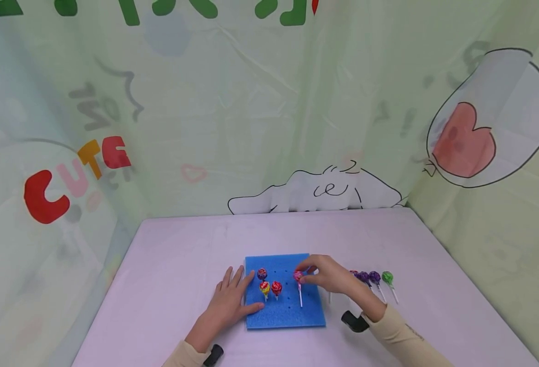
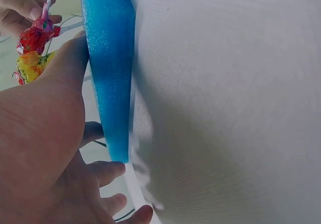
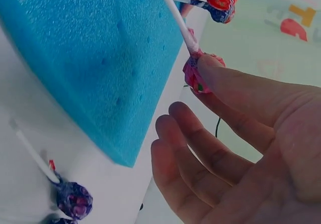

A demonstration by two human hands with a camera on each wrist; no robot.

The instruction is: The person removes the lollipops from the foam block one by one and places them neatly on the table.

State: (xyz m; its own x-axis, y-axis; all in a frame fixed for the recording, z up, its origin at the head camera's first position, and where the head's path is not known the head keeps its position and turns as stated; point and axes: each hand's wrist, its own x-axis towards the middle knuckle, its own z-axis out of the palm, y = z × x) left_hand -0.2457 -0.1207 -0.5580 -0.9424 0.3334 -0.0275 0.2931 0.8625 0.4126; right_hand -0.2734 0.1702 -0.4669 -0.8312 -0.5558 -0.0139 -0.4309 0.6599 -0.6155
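Observation:
A blue foam board [image 1: 269,320] with small holes lies on the table. My left hand [image 1: 229,298] rests spread along its left edge, thumb on top, fingers straight. My right hand [image 1: 329,272] pinches a pink lollipop [image 1: 298,276] by its wrapped head between thumb and forefinger, above the board's right part, stick pointing down. In the right wrist view the other fingers hang loosely curled, and whether the stick's tip touches the foam is hard to tell. Standing in the board's left half are a yellow lollipop [image 1: 264,287], a red lollipop [image 1: 276,288] and a dark lollipop [image 1: 262,273].
Right of the board, partly behind my right forearm, lie several lollipops, among them a purple lollipop [image 1: 374,277] and a green lollipop [image 1: 387,278]. The white table [image 1: 182,265] is bordered by a printed curtain [image 1: 251,112] at the back and sides.

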